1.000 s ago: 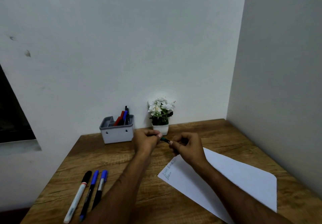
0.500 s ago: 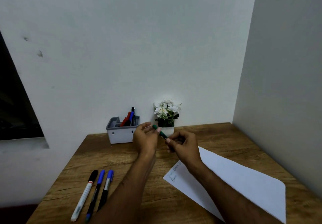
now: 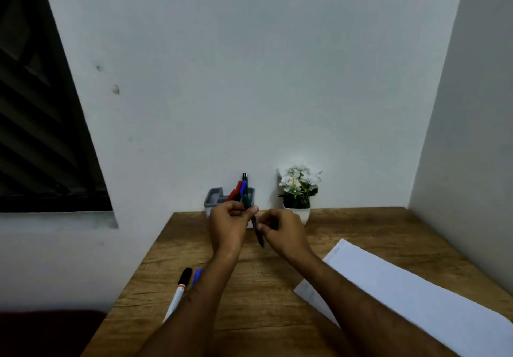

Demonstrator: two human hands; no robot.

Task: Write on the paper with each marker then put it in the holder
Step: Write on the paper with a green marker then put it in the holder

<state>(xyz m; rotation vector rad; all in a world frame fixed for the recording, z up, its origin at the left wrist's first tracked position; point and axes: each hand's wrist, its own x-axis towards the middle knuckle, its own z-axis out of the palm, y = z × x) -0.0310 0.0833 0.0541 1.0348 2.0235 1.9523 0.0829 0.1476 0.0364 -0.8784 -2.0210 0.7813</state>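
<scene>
your left hand [image 3: 229, 224] and right hand [image 3: 283, 231] both pinch the green-capped marker [image 3: 254, 222], held nearly upright above the wooden desk [image 3: 263, 287] just in front of the grey holder [image 3: 215, 198]. the paper [image 3: 402, 295] lies to your right, and 2 markers [image 3: 181, 284] show beside your left forearm.

I see a wooden desk [image 3: 361, 226] pushed into a corner of pale walls [image 3: 249, 93]. A dark window [image 3: 33, 106] sits at left, and a small white-flowered plant [image 3: 298, 190] stands against the back wall.
</scene>
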